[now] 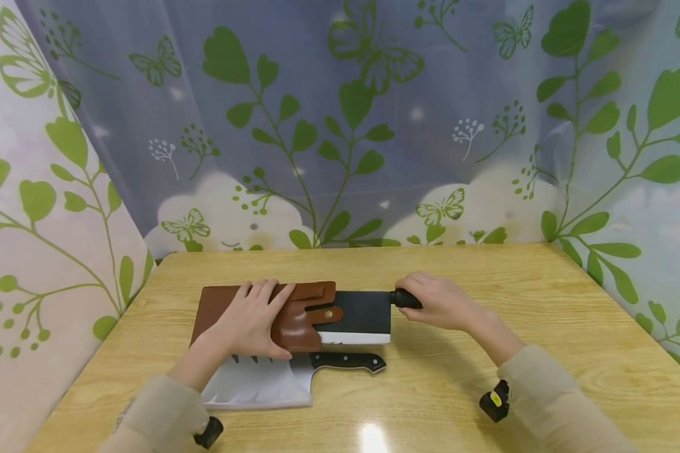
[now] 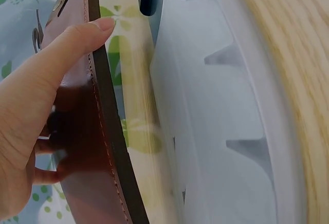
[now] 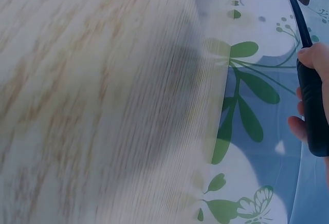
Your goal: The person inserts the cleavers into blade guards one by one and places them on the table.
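A brown leather knife sheath is held level over the table's left half. My left hand grips it from above, its thumb at the stitched near edge and the fingers spread across its face. Out of the sheath's right end sticks the dark blade of a cleaver, with a bright cutting edge towards me. My right hand holds the cleaver's black handle. The rest of the blade is hidden in the sheath. A strap with a brass snap lies beside the blade.
Just in front lies a second knife with a black riveted handle; a whitish cover with dark triangular notches is around its broad blade. The wooden table ends at a leaf-patterned curtain behind and at both sides.
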Demonstrator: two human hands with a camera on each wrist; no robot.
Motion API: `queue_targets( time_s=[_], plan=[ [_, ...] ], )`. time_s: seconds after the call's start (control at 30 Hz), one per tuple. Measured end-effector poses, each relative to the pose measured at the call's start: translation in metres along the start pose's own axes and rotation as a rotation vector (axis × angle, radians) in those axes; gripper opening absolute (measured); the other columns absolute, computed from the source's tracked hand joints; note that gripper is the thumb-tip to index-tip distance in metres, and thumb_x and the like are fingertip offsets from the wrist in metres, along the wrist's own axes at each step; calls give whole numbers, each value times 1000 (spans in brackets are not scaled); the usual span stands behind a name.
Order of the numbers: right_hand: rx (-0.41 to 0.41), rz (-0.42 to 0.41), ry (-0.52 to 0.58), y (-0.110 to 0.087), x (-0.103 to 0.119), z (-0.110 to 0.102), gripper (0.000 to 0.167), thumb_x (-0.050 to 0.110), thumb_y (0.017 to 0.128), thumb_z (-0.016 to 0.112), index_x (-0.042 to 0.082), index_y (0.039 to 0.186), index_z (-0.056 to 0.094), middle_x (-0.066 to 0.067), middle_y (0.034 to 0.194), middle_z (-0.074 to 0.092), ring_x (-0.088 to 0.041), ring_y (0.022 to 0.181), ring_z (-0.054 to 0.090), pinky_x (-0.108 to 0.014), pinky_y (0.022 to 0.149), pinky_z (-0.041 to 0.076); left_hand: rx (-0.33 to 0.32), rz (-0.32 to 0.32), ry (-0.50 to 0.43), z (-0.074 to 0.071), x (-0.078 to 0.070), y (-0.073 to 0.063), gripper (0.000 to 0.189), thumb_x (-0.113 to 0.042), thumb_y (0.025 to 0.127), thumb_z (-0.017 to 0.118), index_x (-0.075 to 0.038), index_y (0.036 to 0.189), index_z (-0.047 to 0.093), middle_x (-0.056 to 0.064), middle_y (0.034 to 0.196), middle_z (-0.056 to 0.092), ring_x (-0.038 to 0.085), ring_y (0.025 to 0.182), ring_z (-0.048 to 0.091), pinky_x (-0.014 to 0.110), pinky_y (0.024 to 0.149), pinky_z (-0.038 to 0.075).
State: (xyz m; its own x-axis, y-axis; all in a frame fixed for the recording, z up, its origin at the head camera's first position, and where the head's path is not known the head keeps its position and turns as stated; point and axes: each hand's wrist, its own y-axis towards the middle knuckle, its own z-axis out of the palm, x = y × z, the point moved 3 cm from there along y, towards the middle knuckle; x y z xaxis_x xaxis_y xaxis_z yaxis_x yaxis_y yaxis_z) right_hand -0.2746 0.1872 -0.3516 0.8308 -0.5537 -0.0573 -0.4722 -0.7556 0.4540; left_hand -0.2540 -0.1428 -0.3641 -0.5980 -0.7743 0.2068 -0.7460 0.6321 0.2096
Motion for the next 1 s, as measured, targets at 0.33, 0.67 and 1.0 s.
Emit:
queue_targets(
  time_s=[0.33,0.67,1.0],
  plan=[
    [15,20,35,9,7,1,34,19,77,73,5,105,61,-5,94,61,-18,81,58,-32,65,48,-26,31,4,2,-8,2,119,-77,56,65,-8,146,27,22,133,38,36,120,38,57,94,30],
    [39,24,53,21,17,1,35,20,77,73,4,105,62,-6,94,62,-18,83,59,-31,67,48,-35,57,6,2,-17,4,119,-78,57,63,-8,146,27,22,133,38,36,119,39,56,94,31],
    [33,2,68,26,23,4,36,20,77,73,2,107,62,-8,96,63,-21,87,60,-32,70,50,-54,60,-13,2,-21,4,120,-78,56,64,-9,146,26,22,132,40,36,119,40,56,94,31]
  ],
)
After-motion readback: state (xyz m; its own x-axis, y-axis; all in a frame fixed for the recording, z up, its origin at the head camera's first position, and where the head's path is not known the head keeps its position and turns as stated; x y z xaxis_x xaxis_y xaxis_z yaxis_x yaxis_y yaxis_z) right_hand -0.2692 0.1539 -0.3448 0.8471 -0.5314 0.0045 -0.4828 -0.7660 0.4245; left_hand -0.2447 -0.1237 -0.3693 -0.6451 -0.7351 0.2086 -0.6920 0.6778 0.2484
